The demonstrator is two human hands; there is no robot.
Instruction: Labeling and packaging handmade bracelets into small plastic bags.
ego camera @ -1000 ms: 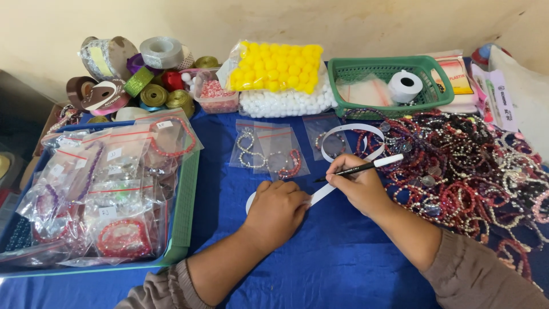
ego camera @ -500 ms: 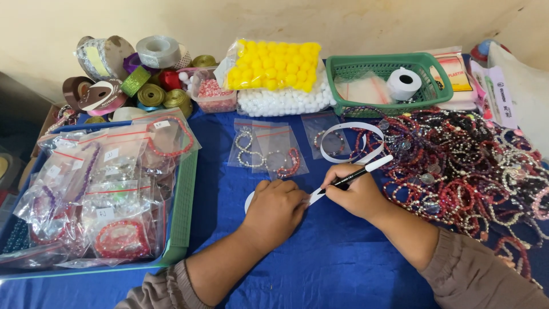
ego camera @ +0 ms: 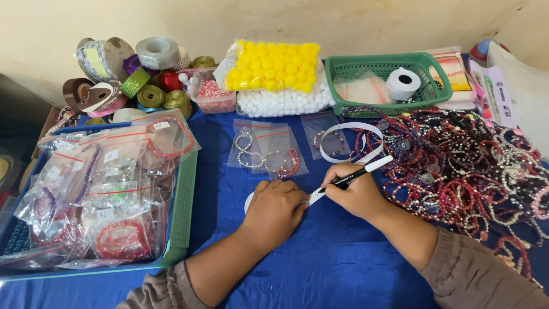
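Paper strip (ego camera: 349,127) half under left hand (ego camera: 274,209)

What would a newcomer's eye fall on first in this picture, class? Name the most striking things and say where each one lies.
The eye goes first to the bag of yellow balls at the back centre, then to the heap of beaded bracelets spread on the right. In the middle, the right hand holds a black pen on a white paper strip, which the left hand presses onto the blue cloth.

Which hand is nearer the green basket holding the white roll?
Right. The right hand, holding a pen, sits below the green basket; the left hand is farther left.
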